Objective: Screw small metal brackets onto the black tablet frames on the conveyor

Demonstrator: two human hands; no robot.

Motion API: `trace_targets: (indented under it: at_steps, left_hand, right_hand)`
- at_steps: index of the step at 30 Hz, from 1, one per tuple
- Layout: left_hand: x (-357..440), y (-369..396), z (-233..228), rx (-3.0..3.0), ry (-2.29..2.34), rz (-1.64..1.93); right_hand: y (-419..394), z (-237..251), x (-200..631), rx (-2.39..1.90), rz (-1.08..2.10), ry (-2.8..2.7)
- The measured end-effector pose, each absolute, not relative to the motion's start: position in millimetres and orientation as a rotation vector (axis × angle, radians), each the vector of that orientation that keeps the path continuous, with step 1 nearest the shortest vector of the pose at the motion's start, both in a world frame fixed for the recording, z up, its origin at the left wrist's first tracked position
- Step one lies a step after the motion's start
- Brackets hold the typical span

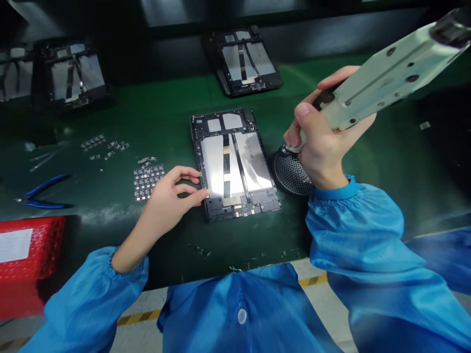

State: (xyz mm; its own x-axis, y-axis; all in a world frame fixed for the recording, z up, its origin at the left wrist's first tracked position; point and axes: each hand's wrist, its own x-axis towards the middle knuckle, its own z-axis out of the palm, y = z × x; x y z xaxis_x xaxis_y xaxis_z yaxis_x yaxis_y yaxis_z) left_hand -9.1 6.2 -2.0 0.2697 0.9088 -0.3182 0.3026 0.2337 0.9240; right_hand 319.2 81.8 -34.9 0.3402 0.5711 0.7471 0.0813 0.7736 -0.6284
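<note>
An opened tablet lies flat on the bench, its black frame, silver battery plates and dark ribbon cables exposed. My left hand is at its left edge, the thumb on the frame and the curled fingertips against the side. Anything small under those fingertips is hidden. On the right, my right hand is wrapped around a pale green gun-shaped power tool. A round perforated dark head shows below that hand, close beside the tablet's right edge.
Small circuit boards lie left of my left hand, with loose pieces beyond. Blue-handled cutters, tweezers and a red bubble-wrap pack are further left. Other opened tablets stand along the back of the green bench.
</note>
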Motion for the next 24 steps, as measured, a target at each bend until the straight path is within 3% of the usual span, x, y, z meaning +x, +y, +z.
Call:
trace_targets:
  at_steps: [16,24]
  left_hand:
    - [-7,7,-3,1.229,1.199,0.643]
    - [2,24,6,1.241,1.182,0.574]
  right_hand:
    - [74,-34,317,-0.739,0.409,-1.181]
    - [61,7,305,-0.648,0.402,-1.194]
